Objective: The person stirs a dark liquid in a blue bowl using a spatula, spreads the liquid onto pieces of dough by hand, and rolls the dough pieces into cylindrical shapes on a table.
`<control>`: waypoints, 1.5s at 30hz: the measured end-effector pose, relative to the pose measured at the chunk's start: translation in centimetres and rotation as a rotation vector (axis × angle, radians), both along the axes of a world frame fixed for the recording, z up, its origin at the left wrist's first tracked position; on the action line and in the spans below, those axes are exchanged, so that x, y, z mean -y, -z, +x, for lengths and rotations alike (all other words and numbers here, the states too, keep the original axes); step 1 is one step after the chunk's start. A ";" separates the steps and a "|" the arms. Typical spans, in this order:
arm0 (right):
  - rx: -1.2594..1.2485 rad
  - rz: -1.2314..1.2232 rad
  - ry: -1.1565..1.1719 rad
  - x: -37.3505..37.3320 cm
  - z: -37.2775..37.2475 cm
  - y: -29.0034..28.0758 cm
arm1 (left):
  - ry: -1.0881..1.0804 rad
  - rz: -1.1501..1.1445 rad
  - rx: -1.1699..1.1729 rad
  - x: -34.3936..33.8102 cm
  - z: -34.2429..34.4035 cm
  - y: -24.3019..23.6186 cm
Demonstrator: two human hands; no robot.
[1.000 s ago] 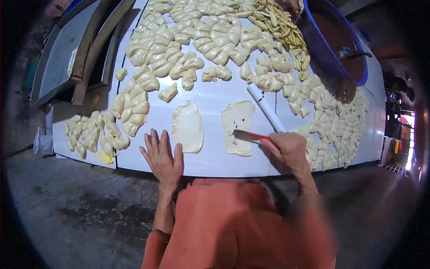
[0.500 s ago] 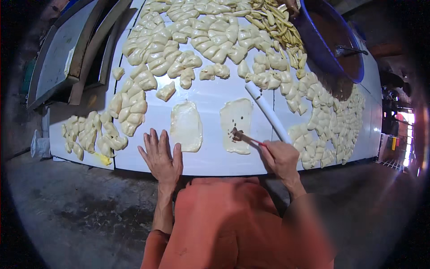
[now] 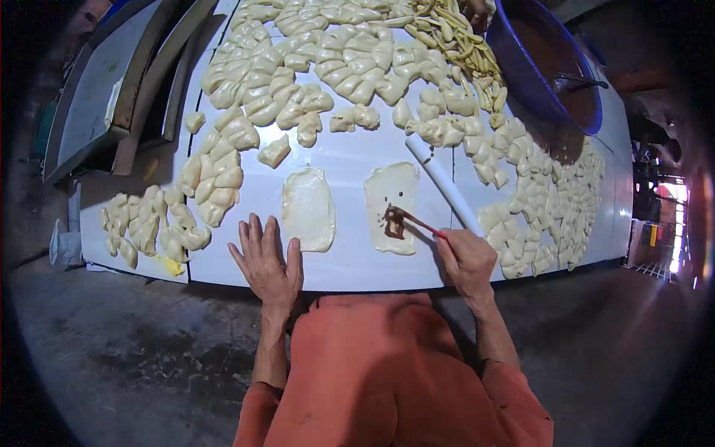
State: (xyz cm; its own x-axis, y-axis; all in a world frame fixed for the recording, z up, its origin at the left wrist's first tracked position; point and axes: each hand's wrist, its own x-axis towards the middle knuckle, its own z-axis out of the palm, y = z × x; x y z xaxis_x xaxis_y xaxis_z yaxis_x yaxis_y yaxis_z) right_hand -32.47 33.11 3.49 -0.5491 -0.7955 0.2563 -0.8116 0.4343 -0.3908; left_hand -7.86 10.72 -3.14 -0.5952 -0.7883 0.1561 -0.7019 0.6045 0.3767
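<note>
My right hand (image 3: 469,259) grips a thin red-handled spreader (image 3: 419,224), whose head is coated in brown paste. That head touches the right-hand sheet of rolled dough (image 3: 392,182), where a brown smear (image 3: 395,223) and a few dark specks lie. To its left is a second flat sheet of dough (image 3: 308,208), with no paste on it. My left hand (image 3: 268,261) rests on the white table beside this sheet, fingers spread and holding nothing. A white rolling pin (image 3: 447,182) lies slanted just beyond my right hand.
Many dough pieces (image 3: 357,63) cover the far side and both flanks of the table (image 3: 246,277). Peeled banana strips (image 3: 465,45) are piled at the far right, beside a blue tub (image 3: 514,67) of brown filling. Metal trays (image 3: 93,97) stand at the left. Another person's hand (image 3: 475,11) shows beside the tub.
The spreader's head has shifted slightly up the right-hand dough sheet, and the brown smear has grown larger and darker. My left hand has stayed in place.
</note>
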 end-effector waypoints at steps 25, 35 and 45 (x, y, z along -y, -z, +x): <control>0.032 -0.003 -0.023 -0.6 0.6 -0.3 | -0.009 -0.006 0.005 0.0 0.1 0.2; 0.283 0.114 0.161 -1.1 -0.1 -0.5 | 0.030 -0.029 -0.050 0.2 0.1 0.3; 0.653 -0.493 0.505 -1.5 -16.8 -9.0 | -0.026 0.031 0.032 -0.4 -0.1 -0.4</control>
State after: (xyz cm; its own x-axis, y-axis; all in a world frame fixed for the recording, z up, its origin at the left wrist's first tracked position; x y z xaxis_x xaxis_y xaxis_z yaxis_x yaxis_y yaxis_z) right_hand -49.28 34.61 12.49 -0.9504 -0.3104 0.0211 -0.1314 0.3388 -0.9316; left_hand -7.92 11.11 -2.69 -0.5787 -0.8077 0.1126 -0.7294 0.5744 0.3716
